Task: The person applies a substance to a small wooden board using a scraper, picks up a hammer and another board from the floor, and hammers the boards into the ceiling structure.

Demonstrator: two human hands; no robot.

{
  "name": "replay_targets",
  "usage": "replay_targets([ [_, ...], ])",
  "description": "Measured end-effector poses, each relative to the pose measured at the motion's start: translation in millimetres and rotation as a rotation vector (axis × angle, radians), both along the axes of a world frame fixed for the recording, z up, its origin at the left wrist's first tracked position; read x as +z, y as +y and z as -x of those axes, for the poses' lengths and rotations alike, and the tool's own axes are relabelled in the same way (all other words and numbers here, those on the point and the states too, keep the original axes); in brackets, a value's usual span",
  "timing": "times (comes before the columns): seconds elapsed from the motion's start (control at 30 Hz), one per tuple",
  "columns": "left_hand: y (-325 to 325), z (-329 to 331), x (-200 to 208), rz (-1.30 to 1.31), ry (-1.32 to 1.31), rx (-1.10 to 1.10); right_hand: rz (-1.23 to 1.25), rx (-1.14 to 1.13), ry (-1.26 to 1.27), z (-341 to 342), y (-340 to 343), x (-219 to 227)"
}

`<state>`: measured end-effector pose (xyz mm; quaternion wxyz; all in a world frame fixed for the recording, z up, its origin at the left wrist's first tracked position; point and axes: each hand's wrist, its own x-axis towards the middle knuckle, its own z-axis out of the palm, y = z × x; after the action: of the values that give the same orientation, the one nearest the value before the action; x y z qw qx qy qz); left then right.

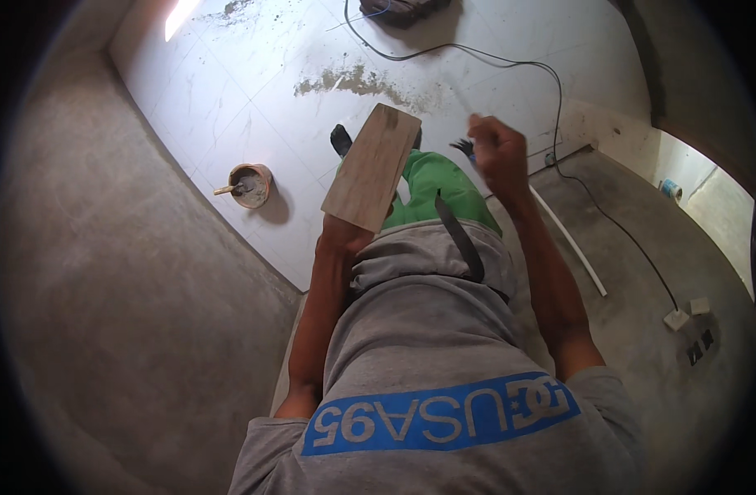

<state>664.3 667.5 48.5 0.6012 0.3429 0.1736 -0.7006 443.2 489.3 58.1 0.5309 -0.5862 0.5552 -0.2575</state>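
Observation:
My left hand (349, 233) grips the near end of a flat wooden board (371, 169), held tilted in front of my lap. Most of its fingers are hidden under the board. To the right, my right hand (501, 155) is raised and closed, apart from the board. Something thin and pale seems to stick out from its fingertips toward the far left, too smeared to name. On the tiles to the left stands an orange-brown pot (263, 186) with grey paste inside and a tool with a light handle (224, 190) leaning on its rim.
White floor tiles (229, 74) carry a grey paste smear (353, 82). A dark cable (510, 62) runs across to a wall socket (675, 319). A white pipe (572, 243) lies at my right; a dark bristly thing (461, 147) is near my right hand. Bare grey wall (138, 272) rises at left.

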Motion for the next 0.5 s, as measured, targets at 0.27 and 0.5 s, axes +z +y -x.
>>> replay_targets([
  [0.27, -13, 8, 22, -0.036, 0.080, -0.031, -0.625, -0.159, -0.469, -54, 27, 33],
  [0.5, 8, 2, 4, 0.169, 0.159, -0.104, -0.705, -0.206, -0.498, -70, 27, 41],
])
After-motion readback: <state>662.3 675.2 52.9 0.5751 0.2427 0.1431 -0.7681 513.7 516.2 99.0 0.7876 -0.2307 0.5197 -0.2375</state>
